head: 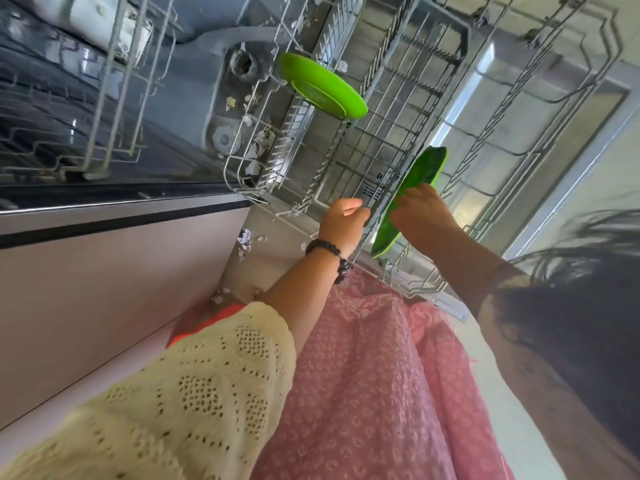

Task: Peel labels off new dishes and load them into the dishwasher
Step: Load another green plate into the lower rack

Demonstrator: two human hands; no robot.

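Observation:
One green plate (pixel 322 84) stands on edge between the tines of the pulled-out lower rack (pixel 391 109). A second green plate (pixel 420 174) is tilted on edge over the rack's near side. My right hand (pixel 424 211) grips that plate at its lower rim. My left hand (pixel 344 220), with a dark bead bracelet on its wrist, is just left of the plate. Its fingers are curled around the rack's front rim wire. I can make out no label on either plate from here.
Torn paper scraps (pixel 258 143) litter the dishwasher tub floor, and others lie on the kitchen floor (pixel 244 239). The upper rack (pixel 114 64) holds white dishes at top left. A pale cabinet front (pixel 104 282) is at left. The open dishwasher door (pixel 540 116) lies beneath the rack.

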